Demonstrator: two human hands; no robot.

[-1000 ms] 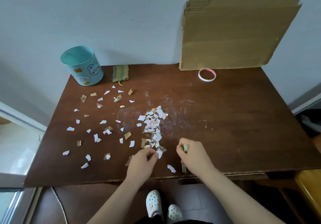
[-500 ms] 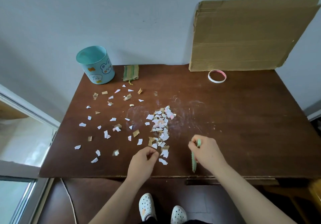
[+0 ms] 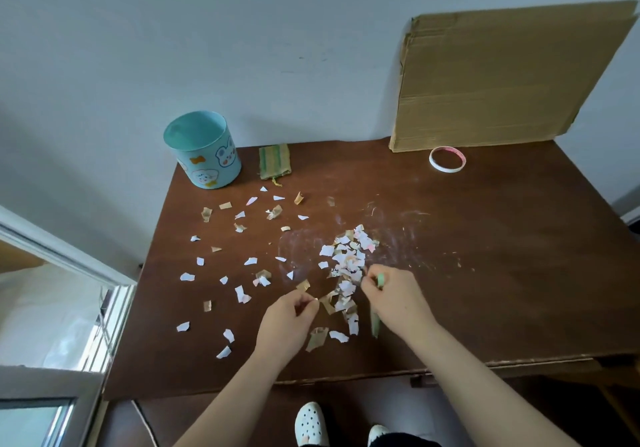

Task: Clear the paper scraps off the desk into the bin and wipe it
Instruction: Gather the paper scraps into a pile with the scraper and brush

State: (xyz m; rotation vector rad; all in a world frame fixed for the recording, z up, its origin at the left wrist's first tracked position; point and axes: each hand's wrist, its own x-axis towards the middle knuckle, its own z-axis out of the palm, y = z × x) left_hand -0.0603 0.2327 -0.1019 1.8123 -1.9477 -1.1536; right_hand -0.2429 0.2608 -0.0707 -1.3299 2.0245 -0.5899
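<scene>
Left hand (image 3: 287, 322): fingers curled, thumb and forefinger pinching what looks like a small tan bit from the paper scraps (image 3: 346, 266). It sits at the near-left end of the main pile. The pinched bit is too small to be sure of.
Right hand (image 3: 394, 302): clenched around a green stick (image 3: 375, 327) held roughly upright, with its lower end on or at the desk (image 3: 502, 273). The hand touches the pile's right side, so the pile lies between the two hands.
More scraps, white and tan, are scattered loose across the left half, out to near the left edge and up toward the bin (image 3: 204, 150).
The bin is a teal tin, upright with its mouth open, at the far-left corner. A folded green striped cloth (image 3: 274, 161) lies just right of it.
Tape ring (image 3: 447, 159) far right, beside the cardboard sheet (image 3: 502, 79) leaning on the wall.
The right half of the desk shows only chalky smears. Both hands are close to the near edge.
</scene>
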